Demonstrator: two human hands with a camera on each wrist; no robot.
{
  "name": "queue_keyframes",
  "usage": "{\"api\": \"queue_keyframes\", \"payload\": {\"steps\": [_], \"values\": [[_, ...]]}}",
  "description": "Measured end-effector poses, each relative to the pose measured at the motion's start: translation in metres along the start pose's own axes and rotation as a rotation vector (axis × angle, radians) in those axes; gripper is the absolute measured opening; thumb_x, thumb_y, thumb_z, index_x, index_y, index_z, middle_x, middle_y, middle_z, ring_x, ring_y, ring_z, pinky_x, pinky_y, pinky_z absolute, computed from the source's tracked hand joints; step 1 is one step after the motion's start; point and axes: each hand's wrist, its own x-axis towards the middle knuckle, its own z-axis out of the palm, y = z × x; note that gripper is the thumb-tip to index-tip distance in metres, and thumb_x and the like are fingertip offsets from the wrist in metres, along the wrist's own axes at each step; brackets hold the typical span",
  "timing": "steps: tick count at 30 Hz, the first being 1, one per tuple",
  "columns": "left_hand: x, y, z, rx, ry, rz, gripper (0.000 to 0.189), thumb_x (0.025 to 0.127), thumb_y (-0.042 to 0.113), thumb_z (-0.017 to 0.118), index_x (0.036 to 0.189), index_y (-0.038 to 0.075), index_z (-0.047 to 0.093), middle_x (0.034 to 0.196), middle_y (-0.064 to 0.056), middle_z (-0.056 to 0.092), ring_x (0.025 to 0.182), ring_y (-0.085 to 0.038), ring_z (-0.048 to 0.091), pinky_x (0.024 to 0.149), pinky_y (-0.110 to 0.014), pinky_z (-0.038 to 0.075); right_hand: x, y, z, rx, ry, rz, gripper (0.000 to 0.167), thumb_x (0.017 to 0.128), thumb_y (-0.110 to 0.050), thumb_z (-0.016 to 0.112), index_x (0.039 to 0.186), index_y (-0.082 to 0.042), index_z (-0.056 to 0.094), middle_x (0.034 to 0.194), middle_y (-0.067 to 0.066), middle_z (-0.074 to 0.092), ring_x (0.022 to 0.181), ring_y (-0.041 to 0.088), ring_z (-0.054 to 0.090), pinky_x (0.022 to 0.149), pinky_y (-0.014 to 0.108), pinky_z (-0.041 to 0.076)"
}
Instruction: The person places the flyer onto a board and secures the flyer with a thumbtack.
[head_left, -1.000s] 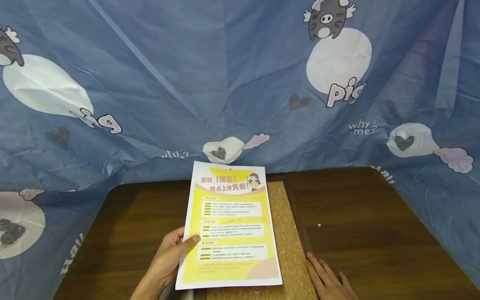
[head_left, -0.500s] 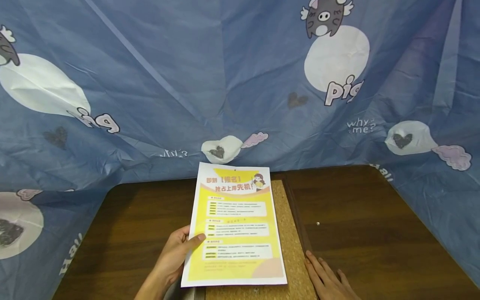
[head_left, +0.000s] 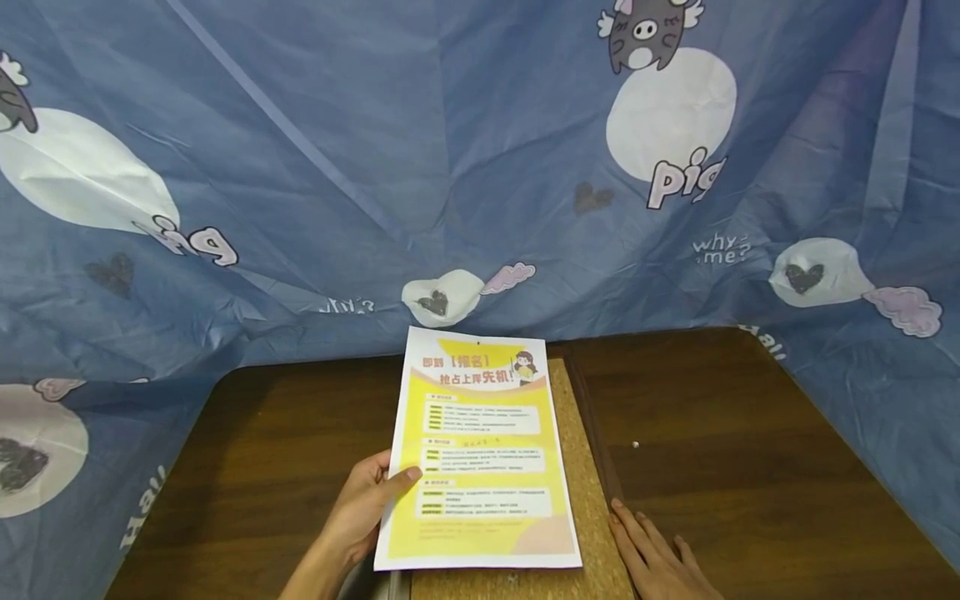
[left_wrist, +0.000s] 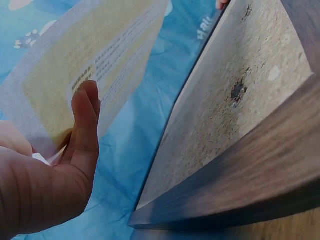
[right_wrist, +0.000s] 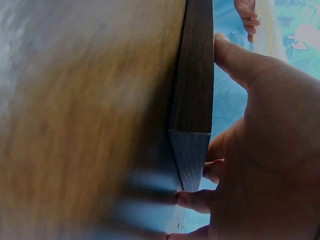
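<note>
A yellow and white printed flyer is held by my left hand at its left edge, thumb on the printed face and fingers behind. It is over a cork board with a dark wooden frame and hides much of it. A small dark spot, perhaps a pin, shows at the flyer's top edge. In the left wrist view the flyer stands apart from the cork surface. My right hand rests at the board's near right corner, fingers fairly straight along the frame, thumb touching its near side.
The board lies on a dark brown wooden table. To its right, a tiny whitish object lies on the tabletop, too small to identify in the head view. Behind the table hangs a blue cloth with pig prints.
My left hand and the flyer have shifted a little to the right over the board. My right hand has stayed at the frame's corner.
</note>
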Motion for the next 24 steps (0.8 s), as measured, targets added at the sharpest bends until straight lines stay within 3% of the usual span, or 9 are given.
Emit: {"api": "queue_keyframes", "payload": {"steps": [16, 24], "values": [[0.005, -0.016, 0.014, -0.039, -0.019, -0.015, 0.043, 0.099, 0.004, 0.055, 0.133, -0.019, 0.042, 0.115, -0.025, 0.067, 0.093, -0.029, 0.071, 0.080, -0.039, 0.058, -0.001, 0.000, 0.002, -0.006, 0.021, -0.006, 0.107, 0.079, -0.072, 0.065, 0.158, -0.014, 0.023, 0.166, -0.009, -0.001, 0.127, 0.044, 0.047, 0.078, 0.077, 0.040], [0.007, -0.023, 0.018, -0.018, -0.021, -0.020, 0.043, 0.100, 0.003, 0.052, 0.135, -0.019, 0.041, 0.122, -0.025, 0.063, 0.099, -0.029, 0.070, 0.082, -0.039, 0.057, -0.002, 0.001, 0.004, -0.029, 0.073, -0.036, 0.112, 0.077, -0.071, 0.068, 0.160, -0.020, 0.012, 0.166, -0.009, -0.002, 0.125, 0.044, 0.049, 0.075, 0.076, 0.041]]}}
